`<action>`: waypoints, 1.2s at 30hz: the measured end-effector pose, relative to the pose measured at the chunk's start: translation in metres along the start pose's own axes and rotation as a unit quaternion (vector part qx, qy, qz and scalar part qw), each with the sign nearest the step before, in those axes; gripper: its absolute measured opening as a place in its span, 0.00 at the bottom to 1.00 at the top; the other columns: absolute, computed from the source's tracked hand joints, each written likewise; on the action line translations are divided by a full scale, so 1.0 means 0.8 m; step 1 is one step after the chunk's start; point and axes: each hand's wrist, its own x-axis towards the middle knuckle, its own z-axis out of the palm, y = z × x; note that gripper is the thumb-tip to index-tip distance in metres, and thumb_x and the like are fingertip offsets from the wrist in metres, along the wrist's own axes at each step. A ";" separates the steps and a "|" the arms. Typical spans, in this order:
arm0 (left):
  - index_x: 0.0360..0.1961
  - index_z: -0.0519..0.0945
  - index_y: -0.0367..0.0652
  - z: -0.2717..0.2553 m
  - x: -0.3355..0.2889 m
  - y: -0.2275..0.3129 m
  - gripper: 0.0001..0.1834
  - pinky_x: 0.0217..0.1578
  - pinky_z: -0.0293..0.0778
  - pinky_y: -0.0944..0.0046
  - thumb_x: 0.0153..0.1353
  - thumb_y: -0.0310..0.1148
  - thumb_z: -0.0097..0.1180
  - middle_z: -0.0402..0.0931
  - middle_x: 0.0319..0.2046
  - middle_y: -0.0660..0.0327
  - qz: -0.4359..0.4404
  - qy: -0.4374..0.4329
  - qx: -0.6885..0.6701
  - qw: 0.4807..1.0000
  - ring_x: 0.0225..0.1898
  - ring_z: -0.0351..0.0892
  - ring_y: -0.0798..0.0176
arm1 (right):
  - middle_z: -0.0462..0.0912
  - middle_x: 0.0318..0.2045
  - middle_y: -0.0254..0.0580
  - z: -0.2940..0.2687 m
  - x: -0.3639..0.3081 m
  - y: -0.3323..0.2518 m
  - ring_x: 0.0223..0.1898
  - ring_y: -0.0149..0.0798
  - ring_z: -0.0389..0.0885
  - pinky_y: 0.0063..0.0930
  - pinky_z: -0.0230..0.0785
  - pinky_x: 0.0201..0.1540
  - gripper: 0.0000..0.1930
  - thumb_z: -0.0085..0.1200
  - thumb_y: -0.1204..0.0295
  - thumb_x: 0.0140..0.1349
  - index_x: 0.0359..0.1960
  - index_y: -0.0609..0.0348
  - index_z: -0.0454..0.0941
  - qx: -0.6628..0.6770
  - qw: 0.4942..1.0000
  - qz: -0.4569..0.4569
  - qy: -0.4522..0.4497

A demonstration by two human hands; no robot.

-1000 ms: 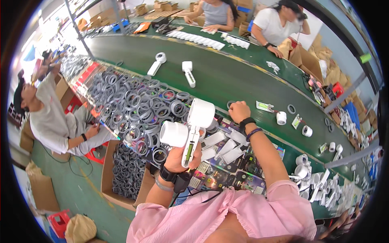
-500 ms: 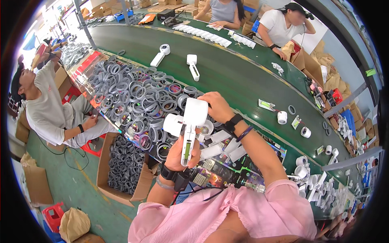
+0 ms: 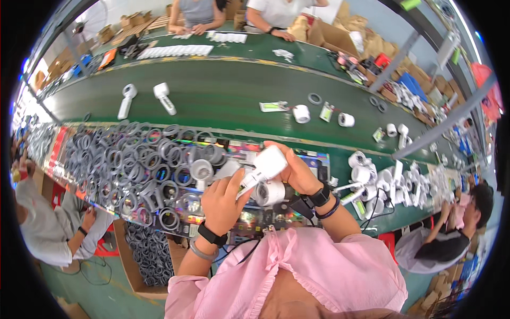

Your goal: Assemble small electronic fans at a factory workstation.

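In front of my chest I hold a white handheld fan housing [image 3: 270,161] between both hands, tilted with its rounded head up to the right. My left hand [image 3: 220,202] is closed around the handle, with its fingers over the front. My right hand [image 3: 300,173] grips the head from its right side. A white round fan head [image 3: 271,193] sits just under the housing, close to my right palm; whether it is joined to the housing I cannot tell. Another small white fan [image 3: 202,171] lies on the bench left of my hands.
A heap of grey rings [image 3: 138,159] covers the bench at left; a carton [image 3: 135,260] of rings stands below it. White fan parts [image 3: 366,178] pile up at right. The green conveyor belt [image 3: 212,87] carries several fan pieces. Co-workers sit opposite, left and right.
My view has swung to the right. The housing has tilted from upright to slanting rightward, and the round fan head now shows below it instead of at its left. Both hands still grip.
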 end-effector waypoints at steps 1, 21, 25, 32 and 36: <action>0.49 0.75 0.41 0.002 0.007 0.013 0.27 0.31 0.69 0.56 0.47 0.37 0.65 0.76 0.32 0.57 0.002 -0.024 -0.003 1.000 0.31 0.74 0.53 | 0.71 0.57 0.45 -0.012 -0.013 0.000 0.57 0.39 0.72 0.34 0.69 0.54 0.35 0.34 0.44 0.67 0.66 0.58 0.54 -0.029 0.999 -0.010 0.011; 0.53 0.68 0.35 0.191 0.008 0.105 0.20 0.32 0.71 0.72 0.64 0.35 0.53 0.75 0.38 0.62 -0.311 -0.335 -0.464 0.759 0.33 0.74 0.70 | 0.58 0.62 0.55 -0.116 -0.178 -0.010 0.59 0.45 0.67 0.34 0.72 0.51 0.41 0.59 0.74 0.56 0.68 0.58 0.46 -0.207 0.938 -0.083 0.266; 0.58 0.62 0.36 0.212 0.012 0.123 0.25 0.19 0.71 0.74 0.64 0.36 0.52 0.73 0.41 0.60 -0.344 -0.368 -0.489 0.712 0.32 0.78 0.68 | 0.62 0.60 0.52 -0.148 -0.188 0.000 0.59 0.43 0.68 0.34 0.71 0.51 0.32 0.57 0.75 0.57 0.63 0.62 0.57 -0.219 0.907 -0.136 0.334; 0.39 0.75 0.33 0.219 0.026 0.127 0.24 0.33 0.72 0.52 0.58 0.48 0.54 0.76 0.27 0.45 -0.088 -0.402 -0.259 0.874 0.31 0.79 0.46 | 0.68 0.56 0.48 -0.147 -0.202 -0.022 0.56 0.43 0.70 0.34 0.66 0.54 0.21 0.55 0.75 0.58 0.54 0.63 0.69 -0.413 0.830 -0.136 0.349; 0.35 0.74 0.35 0.209 0.038 0.147 0.28 0.30 0.73 0.48 0.60 0.56 0.48 0.77 0.23 0.45 -0.026 -0.445 -0.173 0.878 0.28 0.79 0.42 | 0.76 0.48 0.46 -0.128 -0.205 -0.038 0.48 0.43 0.75 0.32 0.65 0.53 0.14 0.54 0.75 0.58 0.46 0.64 0.75 -0.377 0.853 -0.189 0.307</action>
